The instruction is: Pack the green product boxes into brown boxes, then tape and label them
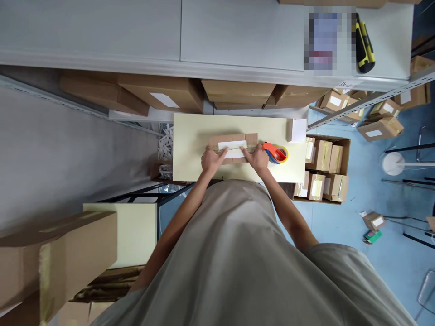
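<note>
A small brown cardboard box (pixel 227 137) lies on the pale yellow tabletop (pixel 190 131), with a white label (pixel 233 145) on its upper face. My left hand (pixel 212 159) grips the box's near left side, its thumb stretched onto the label. On the right side my right hand (pixel 258 159) holds the box in the same way, thumb pressed on the label's right end. The fingers under and behind both hands are partly hidden. Just right of my right hand, an orange and blue tape dispenser (pixel 276 153) rests on the table.
A white box (pixel 297 130) stands at the table's back right corner. Beyond are a grey shelf (pixel 238 34) with a black and yellow cutter (pixel 364 45), and cardboard boxes (pixel 238 93) below. A large carton (pixel 345 156) of labelled parcels sits to the right; a big box (pixel 81 253) stands lower left.
</note>
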`<act>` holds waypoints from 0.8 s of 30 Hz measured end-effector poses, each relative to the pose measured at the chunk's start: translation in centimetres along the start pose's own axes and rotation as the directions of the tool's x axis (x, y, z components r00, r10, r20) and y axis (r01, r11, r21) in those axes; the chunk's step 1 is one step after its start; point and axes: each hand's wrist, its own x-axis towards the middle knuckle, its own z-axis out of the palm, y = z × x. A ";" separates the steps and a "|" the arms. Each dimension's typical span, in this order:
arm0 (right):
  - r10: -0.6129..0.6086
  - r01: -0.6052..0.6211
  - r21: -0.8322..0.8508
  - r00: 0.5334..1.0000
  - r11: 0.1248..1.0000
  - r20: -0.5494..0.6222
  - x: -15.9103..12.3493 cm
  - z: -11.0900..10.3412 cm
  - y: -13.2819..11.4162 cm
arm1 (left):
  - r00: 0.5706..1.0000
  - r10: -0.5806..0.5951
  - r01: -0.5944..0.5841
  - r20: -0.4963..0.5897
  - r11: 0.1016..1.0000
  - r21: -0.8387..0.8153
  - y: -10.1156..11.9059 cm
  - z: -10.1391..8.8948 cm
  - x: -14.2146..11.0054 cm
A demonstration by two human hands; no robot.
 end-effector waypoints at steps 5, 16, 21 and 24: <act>-0.114 0.117 0.140 0.993 0.983 -0.025 0.1 0.5 2.0 | 0.996 0.037 -0.028 0.079 0.993 -0.115 -2.2 0.1 0.8; -0.348 0.384 0.282 0.922 0.879 -0.172 -2.4 2.2 6.1 | 0.973 0.184 -0.223 -0.142 0.914 -0.340 -7.7 0.2 0.1; -0.382 0.370 0.184 0.923 0.911 0.037 -2.6 3.8 7.6 | 0.997 0.075 -0.076 -0.022 0.886 -0.458 -9.2 2.8 -0.9; -0.300 0.301 0.017 0.953 0.953 -0.046 -2.7 3.1 9.9 | 0.999 0.000 0.017 0.032 0.860 -0.511 -10.4 4.3 -2.7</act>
